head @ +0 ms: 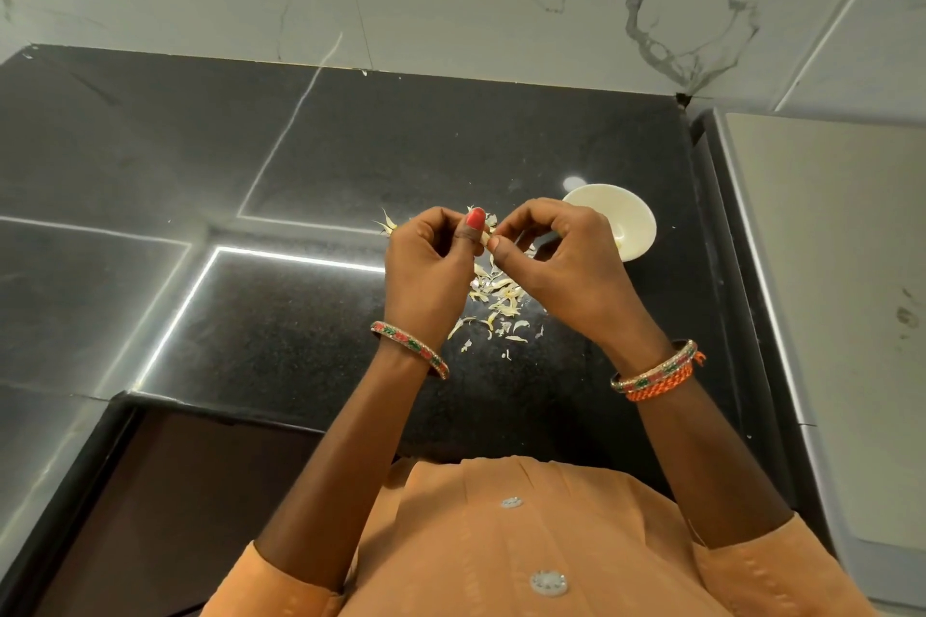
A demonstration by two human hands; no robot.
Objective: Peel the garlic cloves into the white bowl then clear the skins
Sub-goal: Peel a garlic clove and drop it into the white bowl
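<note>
While both hands work above the counter's (310, 155) middle, the left hand (431, 261) pinches a garlic clove (485, 239) and the right hand (556, 261) picks at its tip. Clove looks small, firm, likely slick; skins (496, 296) papery, featherlight, so grip the body. White bowl (621, 215) sits near the right edge.

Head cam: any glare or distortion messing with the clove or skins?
Head view: bright strip-light reflections on the black counter, one glare spot beside the bowl; wide-angle bends the counter edges; clove mostly hidden by fingers; skins sharp enough.
</note>
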